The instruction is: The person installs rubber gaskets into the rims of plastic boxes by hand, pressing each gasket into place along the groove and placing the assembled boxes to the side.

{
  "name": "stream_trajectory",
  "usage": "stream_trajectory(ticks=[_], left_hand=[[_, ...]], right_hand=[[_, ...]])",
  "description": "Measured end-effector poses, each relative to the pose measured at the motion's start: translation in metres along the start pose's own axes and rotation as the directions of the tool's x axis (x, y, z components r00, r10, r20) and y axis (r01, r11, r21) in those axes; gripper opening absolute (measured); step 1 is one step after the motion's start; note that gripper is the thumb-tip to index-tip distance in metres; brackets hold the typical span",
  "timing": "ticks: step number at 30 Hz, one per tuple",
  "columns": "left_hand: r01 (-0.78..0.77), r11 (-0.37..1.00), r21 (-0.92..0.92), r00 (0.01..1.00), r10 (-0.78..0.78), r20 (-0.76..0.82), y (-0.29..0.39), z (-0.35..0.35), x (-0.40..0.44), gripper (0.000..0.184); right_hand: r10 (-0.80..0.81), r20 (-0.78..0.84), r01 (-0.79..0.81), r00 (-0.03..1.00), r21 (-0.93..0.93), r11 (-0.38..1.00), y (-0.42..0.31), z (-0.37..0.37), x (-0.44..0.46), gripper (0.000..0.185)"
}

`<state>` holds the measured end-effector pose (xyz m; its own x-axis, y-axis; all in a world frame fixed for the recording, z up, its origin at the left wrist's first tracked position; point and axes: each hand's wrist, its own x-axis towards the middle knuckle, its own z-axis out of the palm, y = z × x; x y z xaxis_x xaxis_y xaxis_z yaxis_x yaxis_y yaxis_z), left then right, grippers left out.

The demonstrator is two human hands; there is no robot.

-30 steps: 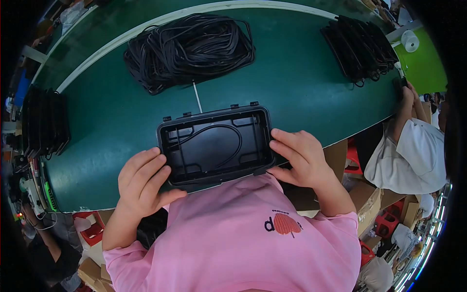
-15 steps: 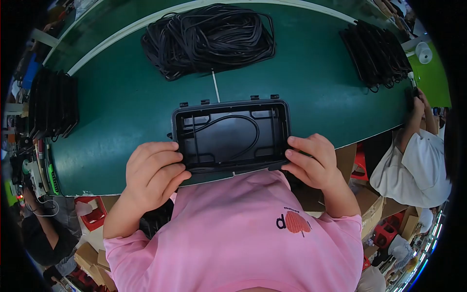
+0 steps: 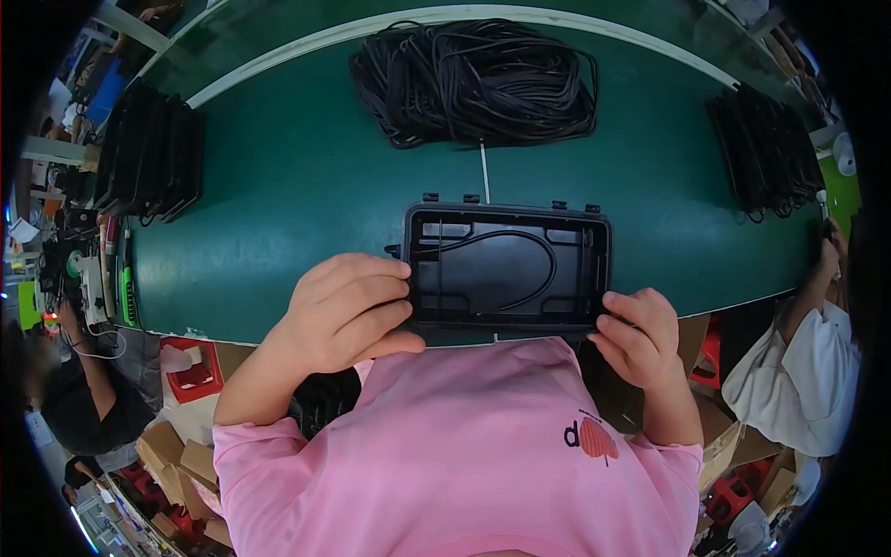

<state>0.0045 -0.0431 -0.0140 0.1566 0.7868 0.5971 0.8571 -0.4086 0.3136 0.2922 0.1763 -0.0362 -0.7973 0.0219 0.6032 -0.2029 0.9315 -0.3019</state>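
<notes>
A shallow black plastic box (image 3: 506, 318), open side up, lies near the front edge of the table with hinge lugs along its far rim. Inside it, a thin black cable (image 3: 554, 265) curves in a loop from the left wall, where a small black fitting (image 3: 393, 251) sticks out. My left hand (image 3: 348, 311) grips the left wall, fingers on the rim and thumb low at the near corner. At the near right corner, my right hand (image 3: 642, 336) holds the box between fingers and thumb. The undersides of the fingertips are partly hidden.
A big coil of black cable (image 3: 483, 84) lies at the back of the green table (image 3: 297, 186). Black stacked pieces stand at the left (image 3: 153, 153) and right (image 3: 766, 153). A green-handled cutter (image 3: 128, 295) is at the left edge. People sit on both sides.
My view has turned left, so the table and everything on it appear further right. Both hands stay on the box; the cable inside sits slightly differently.
</notes>
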Motion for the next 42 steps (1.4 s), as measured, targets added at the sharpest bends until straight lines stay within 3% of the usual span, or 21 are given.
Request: stream_trajectory(ticks=[6,11,17,27,29,34,42], left_hand=[[-0.021,1.000,0.020,0.997,0.019,0.069,-0.001,-0.002,-0.002,0.041],[-0.001,0.999,0.036,0.994,-0.003,0.110,0.004,-0.005,0.003,0.029],[-0.118,0.985,0.128,0.988,0.103,0.112,0.003,-0.005,0.000,0.029],[-0.168,0.977,0.127,0.983,0.157,0.093,0.003,-0.002,-0.003,0.030],[-0.099,0.986,0.131,0.994,0.090,0.068,0.004,0.000,-0.005,0.024],[-0.175,0.977,0.124,0.984,0.170,0.048,0.003,0.002,-0.001,0.025],[-0.127,0.979,0.159,0.991,0.120,0.053,0.007,0.005,-0.012,0.024]], right_hand=[[0.026,0.014,-0.026,1.000,-0.017,1.000,-0.006,0.001,0.001,0.036],[0.030,-0.003,-0.030,1.000,-0.023,0.999,-0.008,0.003,0.001,0.036],[-0.014,-0.027,0.013,1.000,-0.054,0.998,-0.006,0.005,-0.001,0.036],[0.015,-0.080,-0.019,0.997,-0.057,0.998,-0.006,0.010,-0.003,0.033],[0.020,-0.072,-0.020,0.997,0.002,1.000,-0.006,0.011,-0.003,0.032],[0.022,-0.042,-0.021,0.999,0.027,0.999,-0.006,0.006,-0.001,0.031],[-0.034,-0.027,0.035,0.999,0.029,0.999,-0.001,0.011,-0.007,0.029]])
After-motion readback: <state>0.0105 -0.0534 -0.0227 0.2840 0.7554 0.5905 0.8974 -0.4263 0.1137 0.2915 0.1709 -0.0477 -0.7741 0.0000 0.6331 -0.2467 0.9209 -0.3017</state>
